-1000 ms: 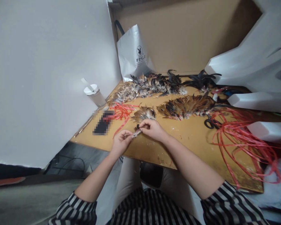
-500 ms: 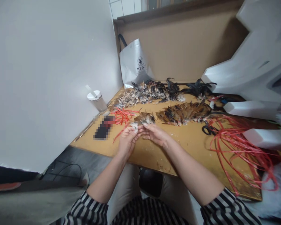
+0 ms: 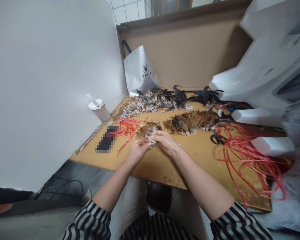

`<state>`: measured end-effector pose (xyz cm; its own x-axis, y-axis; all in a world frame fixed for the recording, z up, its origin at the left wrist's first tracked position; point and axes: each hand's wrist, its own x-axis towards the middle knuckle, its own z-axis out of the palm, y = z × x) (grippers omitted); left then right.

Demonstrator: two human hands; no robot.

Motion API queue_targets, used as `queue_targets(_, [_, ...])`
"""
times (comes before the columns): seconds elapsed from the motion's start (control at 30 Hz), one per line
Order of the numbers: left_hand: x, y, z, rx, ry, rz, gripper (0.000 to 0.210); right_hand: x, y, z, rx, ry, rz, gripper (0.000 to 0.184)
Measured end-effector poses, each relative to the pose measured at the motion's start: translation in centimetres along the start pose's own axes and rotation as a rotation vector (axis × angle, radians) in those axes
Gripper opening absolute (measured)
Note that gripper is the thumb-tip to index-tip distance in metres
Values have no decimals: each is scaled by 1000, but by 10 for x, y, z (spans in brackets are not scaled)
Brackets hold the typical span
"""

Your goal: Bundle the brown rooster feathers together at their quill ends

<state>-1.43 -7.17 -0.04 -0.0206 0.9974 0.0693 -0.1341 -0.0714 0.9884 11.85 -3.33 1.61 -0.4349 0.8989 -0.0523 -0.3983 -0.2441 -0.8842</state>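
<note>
A small bunch of brown feathers (image 3: 149,128) with whitish fluffy ends is between my two hands, just above the near part of the table. My left hand (image 3: 138,150) pinches the fluffy ends from the left and below. On the other side, my right hand (image 3: 164,141) has thumb and fingers closed on the same ends, and its fingertips almost meet those of the left. Whether a tie goes round the ends is hidden by the fingers. Just left of the bunch lie red plastic strips (image 3: 127,126). A longer row of brown feathers (image 3: 192,122) lies to the right.
Mottled and dark feathers (image 3: 155,100) line the back, before a silver bag (image 3: 137,71). Black-handled scissors (image 3: 216,138) lie by a heap of red strips (image 3: 250,156). A lidded cup (image 3: 100,110) stands left, near a white panel (image 3: 52,83). White foam (image 3: 272,146) juts in at right.
My fingertips have drawn closer together on the fluffy ends, with the right fingers now over them. The whole view has shifted slightly, so the table things appear a little further left.
</note>
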Motion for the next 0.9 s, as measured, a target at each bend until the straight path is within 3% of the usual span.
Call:
queue_targets(0.1, [10,3,5,-66,12,-15,22,4,0,-2,-95,149,-135,23])
queue_targets(0.27, [32,10,15,16,-3,-2,22,13,0,-12,-286,346,-308,28])
queue_targets(0.43, [55,14,22,48,-152,43,24,16,-3,-22,-429,402,-338,26])
queue_targets(0.6, [66,-3,21,-26,-201,23,26,15,-7,-21,-310,428,-338,26])
queue_targets(0.9, [62,-12,8,-125,-147,-8,29,16,1,-14,-323,366,-314,26])
